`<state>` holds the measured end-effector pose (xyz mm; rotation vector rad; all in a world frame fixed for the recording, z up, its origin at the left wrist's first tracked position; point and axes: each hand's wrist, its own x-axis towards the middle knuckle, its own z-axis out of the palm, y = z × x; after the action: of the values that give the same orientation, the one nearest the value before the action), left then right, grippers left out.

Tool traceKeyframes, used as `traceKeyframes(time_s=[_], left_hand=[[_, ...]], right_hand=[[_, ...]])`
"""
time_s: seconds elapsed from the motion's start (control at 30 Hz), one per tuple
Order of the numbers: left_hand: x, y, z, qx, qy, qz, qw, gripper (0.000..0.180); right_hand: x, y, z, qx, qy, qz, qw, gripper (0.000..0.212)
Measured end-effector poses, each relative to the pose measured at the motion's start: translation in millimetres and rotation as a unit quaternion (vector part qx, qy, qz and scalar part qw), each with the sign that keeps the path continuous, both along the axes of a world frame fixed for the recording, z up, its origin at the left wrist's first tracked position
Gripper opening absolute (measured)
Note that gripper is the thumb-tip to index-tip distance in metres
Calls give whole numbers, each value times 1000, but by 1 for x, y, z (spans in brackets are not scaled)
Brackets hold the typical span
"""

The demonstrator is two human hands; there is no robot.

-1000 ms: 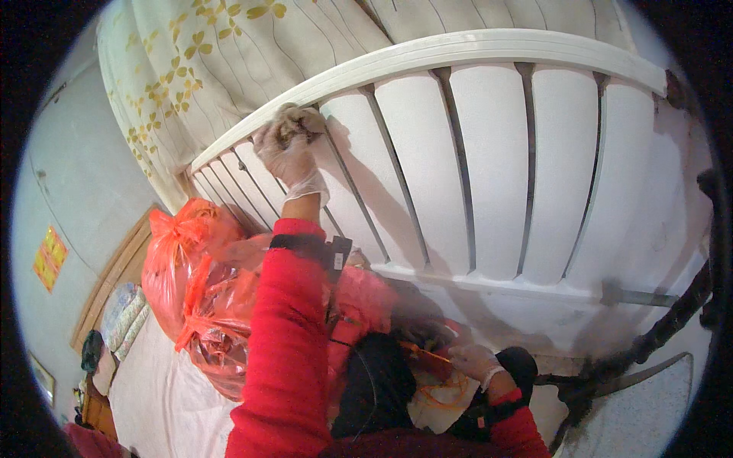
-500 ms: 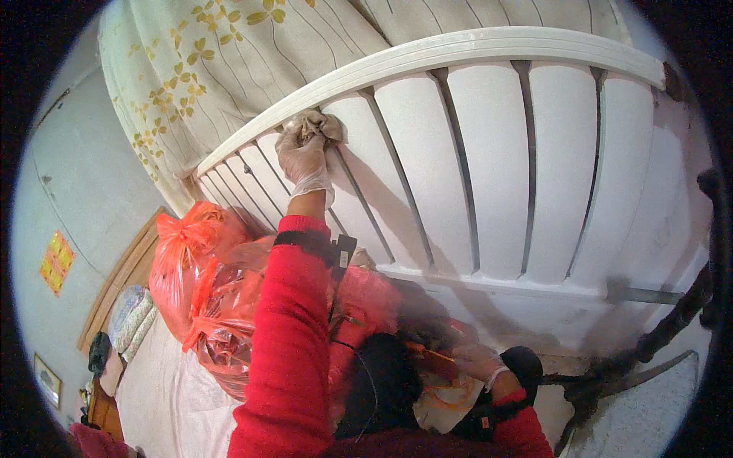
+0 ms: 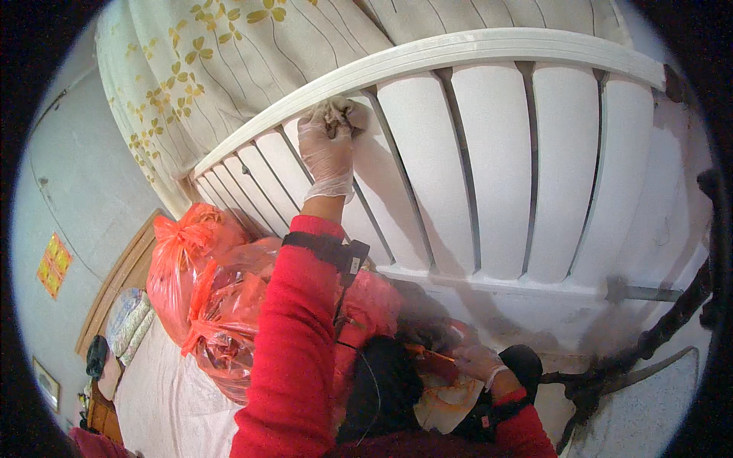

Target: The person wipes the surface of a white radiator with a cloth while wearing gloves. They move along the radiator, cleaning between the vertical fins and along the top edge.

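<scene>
My left hand (image 3: 327, 145), in a thin clear glove, is closed around a crumpled grey-beige rag (image 3: 343, 114). It presses the rag to the upper part of a white panel of upright slats (image 3: 489, 160), just under its curved top rail (image 3: 427, 53). Low on the right, my right hand (image 3: 479, 362), also gloved, rests near my knee with its fingers closed around a slim orange thing (image 3: 432, 352); its kind cannot be made out.
Tied red plastic bags (image 3: 221, 305) stand left of my left arm, on a bed with a pale sheet (image 3: 164, 389). A patterned curtain (image 3: 229, 84) hangs behind the rail. Dark pipes (image 3: 672, 313) run along the right side.
My left hand has slid the rag a little to the right along the slats, just below the rail. The right hand has stayed nearly in place.
</scene>
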<state>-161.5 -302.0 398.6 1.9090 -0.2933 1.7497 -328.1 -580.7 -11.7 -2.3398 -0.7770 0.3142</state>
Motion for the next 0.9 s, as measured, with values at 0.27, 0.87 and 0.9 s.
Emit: traceKeyframes(time_s=[0.27,0.87,0.9], left_hand=[[-12,6,6,131,17,56,990,45],[-9,-10,11,261,-69,85,959,55],[-11,-9,11,272,-69,95,955,54]], right_hand=[[2,1,-5,-20,41,-8,999,42],[-1,-1,11,-75,5,18,997,44],[-1,-1,10,-87,-13,20,996,44]])
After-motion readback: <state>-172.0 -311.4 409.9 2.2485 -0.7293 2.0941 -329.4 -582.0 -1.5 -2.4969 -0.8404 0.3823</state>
